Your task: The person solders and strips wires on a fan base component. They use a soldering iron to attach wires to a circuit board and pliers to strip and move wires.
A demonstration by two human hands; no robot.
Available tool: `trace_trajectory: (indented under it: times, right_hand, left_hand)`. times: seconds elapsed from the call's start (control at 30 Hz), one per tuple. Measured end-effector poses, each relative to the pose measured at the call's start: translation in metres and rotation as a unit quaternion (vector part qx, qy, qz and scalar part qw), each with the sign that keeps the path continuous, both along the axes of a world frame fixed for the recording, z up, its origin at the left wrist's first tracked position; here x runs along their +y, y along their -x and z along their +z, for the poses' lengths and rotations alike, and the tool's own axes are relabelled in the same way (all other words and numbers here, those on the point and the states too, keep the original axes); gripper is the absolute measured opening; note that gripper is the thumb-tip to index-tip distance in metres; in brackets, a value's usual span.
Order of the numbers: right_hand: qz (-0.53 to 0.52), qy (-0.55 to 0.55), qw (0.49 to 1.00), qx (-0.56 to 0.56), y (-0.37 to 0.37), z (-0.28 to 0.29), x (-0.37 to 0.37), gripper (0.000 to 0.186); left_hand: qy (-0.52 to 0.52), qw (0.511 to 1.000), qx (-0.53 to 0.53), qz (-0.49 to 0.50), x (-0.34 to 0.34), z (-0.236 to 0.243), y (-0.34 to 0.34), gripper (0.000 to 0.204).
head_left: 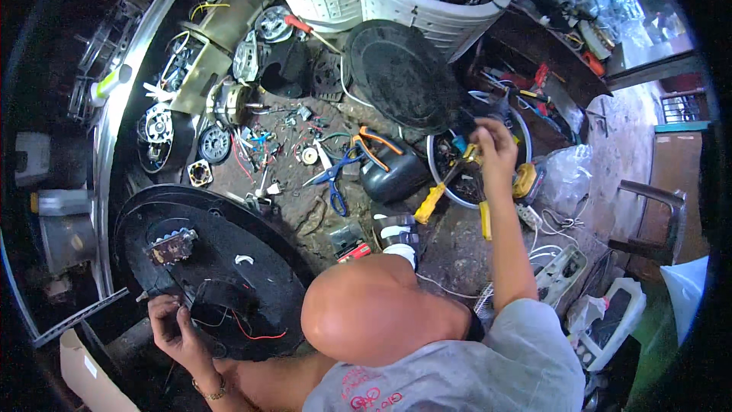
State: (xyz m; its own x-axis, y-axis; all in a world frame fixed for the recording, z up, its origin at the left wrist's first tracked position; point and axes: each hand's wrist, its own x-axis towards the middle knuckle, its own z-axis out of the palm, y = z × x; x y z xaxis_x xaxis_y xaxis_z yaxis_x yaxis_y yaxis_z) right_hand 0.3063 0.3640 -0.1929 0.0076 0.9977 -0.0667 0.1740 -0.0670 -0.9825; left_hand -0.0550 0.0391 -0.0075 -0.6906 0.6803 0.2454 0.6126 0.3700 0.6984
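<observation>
At lower left, my left hand is closed in a pinch beside the rim of a large round black plastic base. What its fingertips hold is too small to make out. On that base sit a rusty, dirty metal block and a red wire. My right hand reaches over a pale round hoop with tools inside it. Its fingers are curled close to a small yellow piece, and whatever they grip is hidden. A yellow-handled tool leans across the hoop's rim.
Blue scissors and orange-handled pliers lie mid-floor by a black rounded part. A black round cover leans against white perforated drums. Small parts scatter to the left. A yellow-and-black power tool and white cables lie right.
</observation>
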Motion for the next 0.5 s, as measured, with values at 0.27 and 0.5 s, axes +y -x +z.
trace_trajectory:
  times: [0.27,0.5]
  right_hand:
    - [0.216,-0.166,0.931,-0.242,0.076,-0.041,-0.029,0.031]
    - [0.398,-0.094,0.782,-0.471,0.172,-0.125,0.004,0.077]
  left_hand:
    - [0.134,0.991,0.009,0.021,0.001,0.007,0.004,0.014]
    - [0.206,0.969,0.126,-0.047,0.001,0.005,0.001,0.014]
